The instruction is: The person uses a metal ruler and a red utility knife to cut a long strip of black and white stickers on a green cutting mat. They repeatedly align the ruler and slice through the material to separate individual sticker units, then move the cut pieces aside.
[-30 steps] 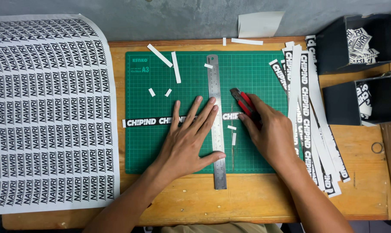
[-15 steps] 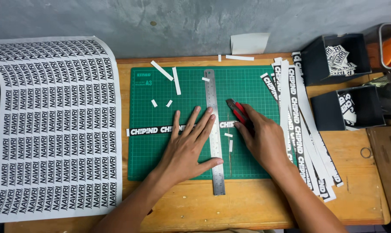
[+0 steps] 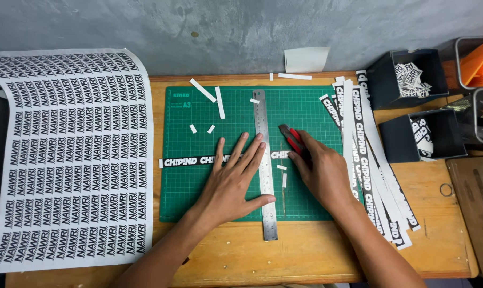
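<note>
Little had shifted: left hand (image 3: 232, 184) lay flat, fingers spread, pressing the steel ruler (image 3: 264, 165) across the printed strip (image 3: 190, 160) on the green mat (image 3: 310, 114); right hand (image 3: 322, 173), grip closed around the red cutter (image 3: 291, 140), sat just right of the ruler's upright edge.

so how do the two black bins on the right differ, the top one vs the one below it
The top black bin sits further back, near the wall, and holds a loose heap of small cut labels. The lower black bin sits closer to the pile of printed strips and shows only a few labels at one side, with more bare floor visible. Both are dark, open-topped, square boxes on the wooden table holding black-and-white labels.
</note>
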